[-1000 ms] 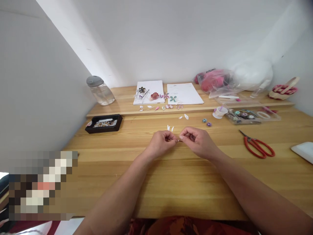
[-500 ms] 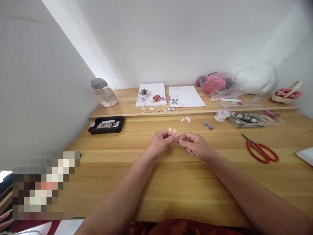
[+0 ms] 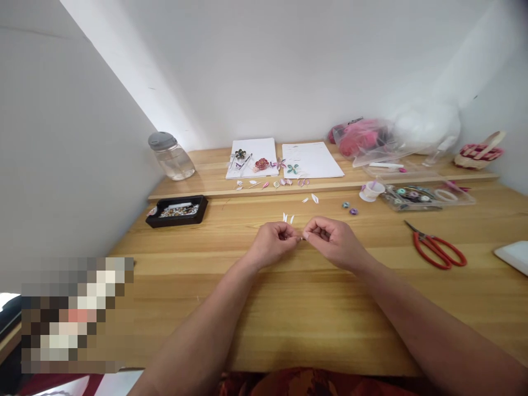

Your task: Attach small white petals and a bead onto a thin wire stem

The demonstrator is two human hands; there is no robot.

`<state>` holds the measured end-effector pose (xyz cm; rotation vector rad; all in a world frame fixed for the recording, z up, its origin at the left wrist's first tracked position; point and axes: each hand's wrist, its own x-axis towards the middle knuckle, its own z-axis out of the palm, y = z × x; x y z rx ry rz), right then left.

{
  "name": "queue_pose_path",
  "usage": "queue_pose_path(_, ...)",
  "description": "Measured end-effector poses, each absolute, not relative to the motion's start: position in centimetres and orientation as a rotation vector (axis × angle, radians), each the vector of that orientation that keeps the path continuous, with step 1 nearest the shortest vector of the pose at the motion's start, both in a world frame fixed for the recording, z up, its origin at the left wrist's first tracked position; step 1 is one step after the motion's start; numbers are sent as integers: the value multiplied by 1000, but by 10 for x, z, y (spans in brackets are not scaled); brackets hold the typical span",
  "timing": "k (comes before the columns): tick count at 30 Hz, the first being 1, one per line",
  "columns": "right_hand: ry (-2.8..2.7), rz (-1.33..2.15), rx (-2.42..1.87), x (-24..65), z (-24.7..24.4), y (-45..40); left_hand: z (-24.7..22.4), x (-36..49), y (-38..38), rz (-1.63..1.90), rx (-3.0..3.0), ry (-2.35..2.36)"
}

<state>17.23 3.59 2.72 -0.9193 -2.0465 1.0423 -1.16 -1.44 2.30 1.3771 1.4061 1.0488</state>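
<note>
My left hand (image 3: pixel 271 246) is pinched closed, thumb against forefinger. My right hand (image 3: pixel 335 243) makes a similar pinch facing it, fingertips almost meeting. Between the two sets of fingertips shows a sliver of a small white piece (image 3: pixel 303 238); most of it is covered by the fingers. Just beyond the left hand lie thin white petal-shaped pieces (image 3: pixel 285 218). A little farther back is a white petal with a dark outline (image 3: pixel 315 198). Two small spools, one teal (image 3: pixel 345 204) and one purple (image 3: pixel 353 211), sit beyond my right hand.
Red-handled scissors (image 3: pixel 439 250) lie at right, near a clear box of supplies (image 3: pixel 457 199) and a white cup-like spool (image 3: pixel 372 191). A black bead tray (image 3: pixel 177 211) and a water bottle (image 3: pixel 171 157) stand left. Flower ornaments rest on paper (image 3: pixel 313 157) on the raised shelf.
The fingers have shifted their pinch on the small white piece, and the right hand has turned with its knuckles higher. The view has shifted slightly.
</note>
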Motion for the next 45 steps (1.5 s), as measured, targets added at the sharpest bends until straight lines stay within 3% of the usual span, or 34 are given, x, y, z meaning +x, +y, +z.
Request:
queue_pose_path(13, -1725, 1513, -972, 165, 19, 43, 25, -15, -14, 1072, 978, 1143)
queue_pose_path(34, -1796, 1307, -894, 166, 13, 44, 32, -13, -16, 985, 988, 1165)
queue_pose_path(45, -1829, 1340, -979, 162, 14, 39, 22, -14, -10, 1248, 957, 1196)
